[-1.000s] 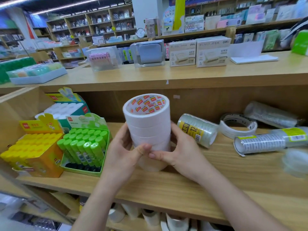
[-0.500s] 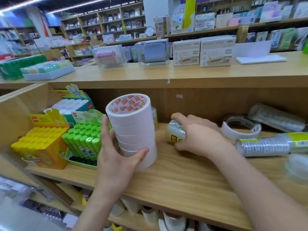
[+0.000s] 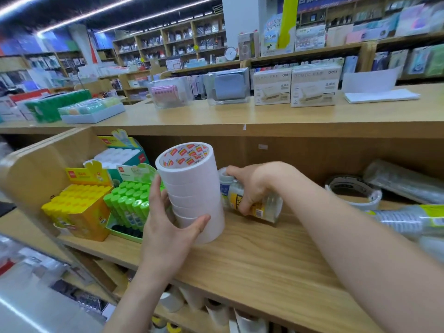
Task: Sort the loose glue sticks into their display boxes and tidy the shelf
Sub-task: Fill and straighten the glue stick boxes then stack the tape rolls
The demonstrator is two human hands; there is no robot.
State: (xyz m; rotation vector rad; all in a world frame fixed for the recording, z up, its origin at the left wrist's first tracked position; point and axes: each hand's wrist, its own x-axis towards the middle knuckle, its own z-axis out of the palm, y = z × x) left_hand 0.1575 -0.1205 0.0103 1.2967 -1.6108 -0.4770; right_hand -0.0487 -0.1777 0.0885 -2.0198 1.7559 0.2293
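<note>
The tall stack of white tape rolls (image 3: 192, 191) is held by the left grip (image 3: 168, 227), thumb and fingers wrapped round it. A clear tape pack (image 3: 268, 210) lying on the shelf (image 3: 264, 265) is grasped by the right grip (image 3: 252, 186). Just left of the stack, green glue sticks (image 3: 131, 203) are stood in their green box (image 3: 123, 233), beside yellow glue sticks (image 3: 77, 198) in a yellow box (image 3: 89, 224).

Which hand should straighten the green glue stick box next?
Probably left: the left hand holds the tape stack beside the green box; the right hand grips a tape pack farther off.
</note>
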